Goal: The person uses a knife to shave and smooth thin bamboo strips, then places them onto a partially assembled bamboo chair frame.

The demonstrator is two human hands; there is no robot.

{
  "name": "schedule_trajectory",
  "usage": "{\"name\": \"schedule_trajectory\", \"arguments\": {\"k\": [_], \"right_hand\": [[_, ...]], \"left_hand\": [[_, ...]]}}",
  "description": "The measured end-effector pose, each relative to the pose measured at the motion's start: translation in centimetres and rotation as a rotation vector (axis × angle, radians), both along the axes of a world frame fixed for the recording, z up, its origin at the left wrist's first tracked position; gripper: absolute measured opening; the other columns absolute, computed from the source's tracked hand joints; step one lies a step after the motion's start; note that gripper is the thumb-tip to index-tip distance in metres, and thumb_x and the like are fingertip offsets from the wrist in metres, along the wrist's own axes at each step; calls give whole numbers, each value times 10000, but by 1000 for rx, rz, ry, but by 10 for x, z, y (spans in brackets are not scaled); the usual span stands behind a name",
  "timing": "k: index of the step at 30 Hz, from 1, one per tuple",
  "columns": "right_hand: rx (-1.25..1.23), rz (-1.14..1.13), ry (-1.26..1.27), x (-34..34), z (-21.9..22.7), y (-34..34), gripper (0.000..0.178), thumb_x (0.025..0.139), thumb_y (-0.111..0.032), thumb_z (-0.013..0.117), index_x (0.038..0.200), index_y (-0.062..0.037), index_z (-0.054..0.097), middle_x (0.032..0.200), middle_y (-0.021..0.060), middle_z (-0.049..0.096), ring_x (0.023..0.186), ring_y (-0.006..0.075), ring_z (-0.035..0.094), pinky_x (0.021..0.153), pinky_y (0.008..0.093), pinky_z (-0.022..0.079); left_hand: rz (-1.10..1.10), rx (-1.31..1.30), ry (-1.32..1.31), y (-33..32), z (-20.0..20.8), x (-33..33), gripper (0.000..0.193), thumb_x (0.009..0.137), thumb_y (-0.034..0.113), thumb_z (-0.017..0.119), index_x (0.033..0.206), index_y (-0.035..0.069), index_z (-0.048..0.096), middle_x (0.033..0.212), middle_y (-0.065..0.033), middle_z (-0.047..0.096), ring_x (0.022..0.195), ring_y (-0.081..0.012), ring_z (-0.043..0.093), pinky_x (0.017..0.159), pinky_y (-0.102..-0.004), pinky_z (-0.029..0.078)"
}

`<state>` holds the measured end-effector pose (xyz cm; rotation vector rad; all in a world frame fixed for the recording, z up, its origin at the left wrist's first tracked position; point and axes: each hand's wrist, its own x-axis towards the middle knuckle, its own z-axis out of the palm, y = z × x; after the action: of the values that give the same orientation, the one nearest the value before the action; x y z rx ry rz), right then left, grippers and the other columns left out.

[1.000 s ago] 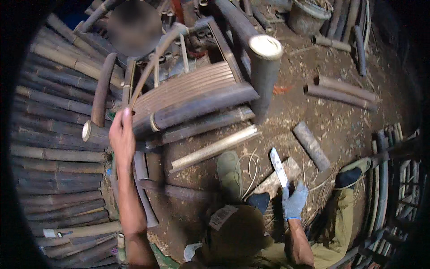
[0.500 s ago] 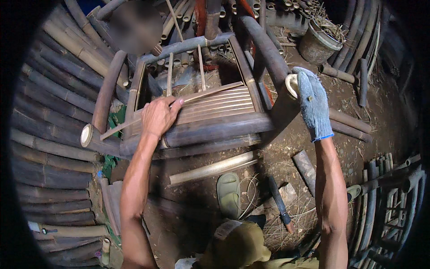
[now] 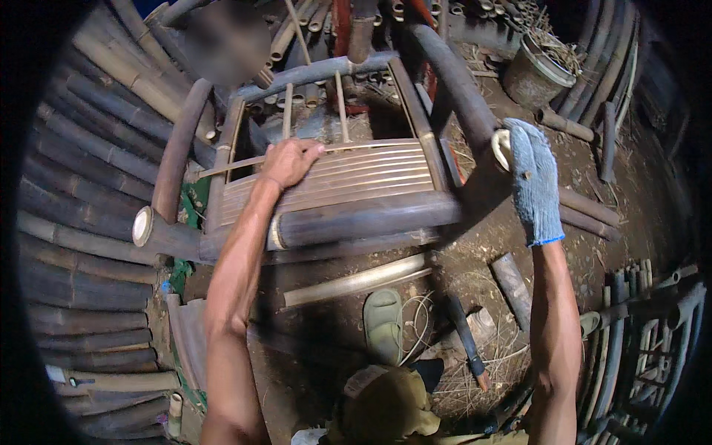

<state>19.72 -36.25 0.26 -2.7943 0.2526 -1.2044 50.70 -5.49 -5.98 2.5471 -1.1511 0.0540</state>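
Observation:
A dark bamboo chair frame stands before me, with several narrow slats side by side across the front of its seat. My left hand, bare, is closed on a loose bamboo slat lying crosswise along the far edge of that row. The slat's left end sticks out past the seat's left rail. Two thin support strips run from the back rail toward the slats. In a grey knitted glove, my right hand is wrapped over the pale cut end of the right bamboo armrest.
Bamboo poles line the left side. On the ground lie a split bamboo piece, a dark-bladed knife and a short bamboo tube. A green slipper is near me. A bucket of scraps stands far right.
My left hand has moved away from me and right with the slat, which has gone from slanting over the row to lying nearly along its far edge. The right hand stays on the armrest.

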Motion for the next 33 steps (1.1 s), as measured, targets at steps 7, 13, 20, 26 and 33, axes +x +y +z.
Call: {"name": "schedule_trajectory", "arguments": {"k": [7,13,20,26,33], "right_hand": [[-80,10,-5,-2,-5,-8,350,940,-41,517,1285,-23,572,1246,192,609,1177,368,570,1029,431,459],[194,-19,107,-13,-8,-29,378,1008,-177,439,1327,-36,583,1332,142,595,1259,284,544,1099,379,392],[240,-12,86,-10,-6,-32,380,1021,-173,428,1339,-25,575,1345,133,590,1265,274,540,1106,371,386],[344,-25,75,-9,-21,-42,372,1035,-202,444,1316,-12,597,1348,136,592,1266,261,538,1112,362,380],[451,-42,33,-12,-9,-24,376,1032,-218,452,1288,-2,620,1341,131,600,1277,256,530,1131,365,351]], "left_hand": [[25,180,-72,-38,36,-31,395,956,515,549,1121,223,757,970,-108,707,966,-308,642,867,-460,445],[-81,-243,27,-23,-24,-12,549,929,537,597,1270,111,657,1318,-199,523,1276,-357,465,1093,-426,372],[480,12,-211,28,-27,11,813,917,693,466,1375,26,545,1407,-243,472,1390,-427,340,1156,-623,164],[363,151,-33,18,-17,75,953,905,796,298,1457,37,461,1529,-250,372,1494,-410,192,1193,-628,85],[301,155,69,-2,-25,107,925,913,786,297,1419,45,519,1552,-209,362,1495,-364,208,1206,-609,43]]}}
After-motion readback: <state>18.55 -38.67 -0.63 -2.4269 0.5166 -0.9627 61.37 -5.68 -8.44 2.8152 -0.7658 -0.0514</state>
